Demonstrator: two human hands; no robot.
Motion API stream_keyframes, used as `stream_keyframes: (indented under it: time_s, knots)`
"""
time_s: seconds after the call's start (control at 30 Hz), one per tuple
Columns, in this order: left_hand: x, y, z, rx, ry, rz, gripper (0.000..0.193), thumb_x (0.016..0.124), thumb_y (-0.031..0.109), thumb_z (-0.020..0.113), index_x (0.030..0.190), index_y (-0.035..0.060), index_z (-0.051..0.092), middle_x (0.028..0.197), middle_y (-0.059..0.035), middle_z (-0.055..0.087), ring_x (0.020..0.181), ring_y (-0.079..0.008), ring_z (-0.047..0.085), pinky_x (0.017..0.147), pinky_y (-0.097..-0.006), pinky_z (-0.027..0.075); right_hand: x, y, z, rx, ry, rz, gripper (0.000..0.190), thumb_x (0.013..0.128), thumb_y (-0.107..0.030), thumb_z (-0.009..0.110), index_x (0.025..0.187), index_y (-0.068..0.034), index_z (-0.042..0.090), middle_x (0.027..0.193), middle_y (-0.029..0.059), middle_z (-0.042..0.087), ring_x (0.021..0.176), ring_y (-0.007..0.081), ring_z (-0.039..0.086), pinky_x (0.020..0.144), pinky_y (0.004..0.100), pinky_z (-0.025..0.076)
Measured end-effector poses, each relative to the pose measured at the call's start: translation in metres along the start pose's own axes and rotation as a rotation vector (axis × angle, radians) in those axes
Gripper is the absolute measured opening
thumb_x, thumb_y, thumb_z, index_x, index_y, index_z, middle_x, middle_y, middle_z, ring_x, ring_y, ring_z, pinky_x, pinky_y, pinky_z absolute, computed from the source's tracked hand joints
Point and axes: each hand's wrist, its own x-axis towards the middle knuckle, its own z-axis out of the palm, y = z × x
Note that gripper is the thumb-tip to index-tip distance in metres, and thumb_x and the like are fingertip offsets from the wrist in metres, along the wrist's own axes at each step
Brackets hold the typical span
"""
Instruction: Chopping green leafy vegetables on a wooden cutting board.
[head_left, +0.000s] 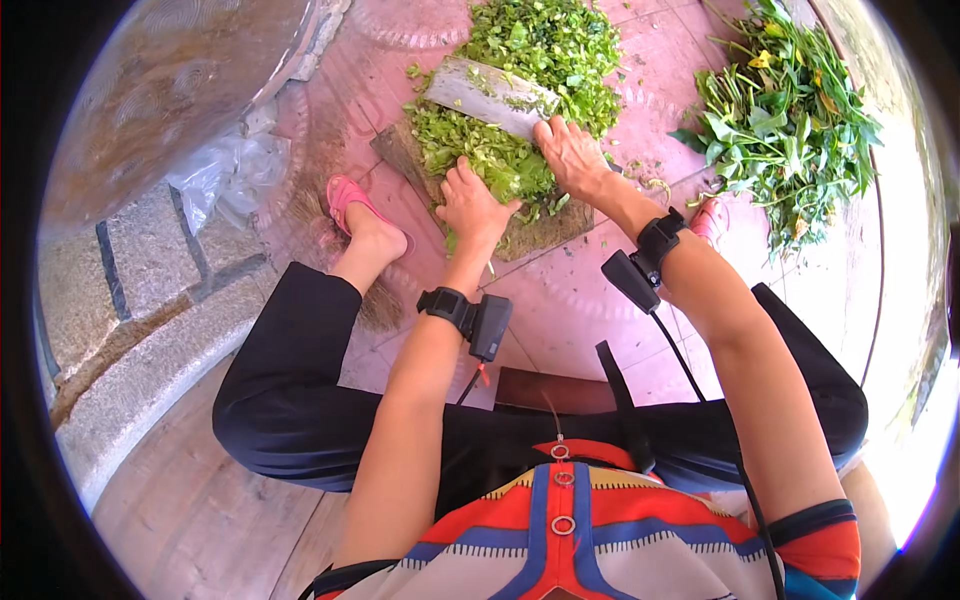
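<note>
A wide metal cleaver blade (491, 97) lies across chopped green leaves (480, 146), flecked with bits of leaf. My right hand (574, 157) grips it at its right end; the fingers hide the handle. At the near edge of the chopped leaves, my left hand (474, 202) rests with fingers and thumb spread, palm down and holding nothing that I can see. Beneath both hands is a worn wooden chopping board (551, 231), mostly covered by leaves. Beyond the blade, a larger heap of chopped leaves (547, 52) spreads at the board's far side.
Whole leafy stems (787, 135) are piled on the pink tiled floor (577, 285) at the right. Clear plastic bags (232, 172) lie left, beside a stone block surface (90, 277). A straw broom (379, 304) is by my left foot. Pink sandals (352, 199) flank the board.
</note>
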Motion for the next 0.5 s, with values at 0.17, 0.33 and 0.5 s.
stream_keyframes:
  time_s: [0.17, 0.33, 0.5]
  knots:
    - [0.012, -0.024, 0.011, -0.178, 0.136, 0.172, 0.089, 0.049, 0.02, 0.081, 0.121, 0.0011, 0.033, 0.104, -0.0191, 0.052, 0.099, -0.0358, 0.05, 0.084, -0.0398, 0.043, -0.005, 0.004, -0.006, 0.117, 0.131, 0.011, 0.022, 0.076, -0.004, 0.049, 0.096, -0.005, 0.041, 0.09, 0.0161, 0.051, 0.082, 0.0341, 0.057, 0.066, 0.0407, 0.049]
    - [0.018, -0.048, 0.013, -0.474, 0.271, 0.233, 0.069, 0.049, 0.014, 0.076, 0.108, 0.0028, 0.042, 0.094, -0.0201, 0.056, 0.088, -0.0383, 0.054, 0.078, -0.0433, 0.044, -0.023, -0.001, -0.038, 0.452, 0.212, 0.174, 0.022, 0.08, -0.015, 0.052, 0.097, -0.006, 0.041, 0.083, 0.0192, 0.057, 0.074, 0.0381, 0.058, 0.063, 0.0454, 0.046]
    - [0.055, -0.051, 0.0, -0.78, 0.345, 0.219, 0.064, 0.049, 0.01, 0.074, 0.106, 0.0015, 0.044, 0.096, -0.0201, 0.056, 0.09, -0.0366, 0.055, 0.079, -0.0405, 0.044, -0.037, 0.0, -0.047, 0.57, 0.175, 0.409, 0.025, 0.085, -0.028, 0.049, 0.098, -0.007, 0.044, 0.074, 0.0198, 0.061, 0.072, 0.0402, 0.058, 0.064, 0.048, 0.045]
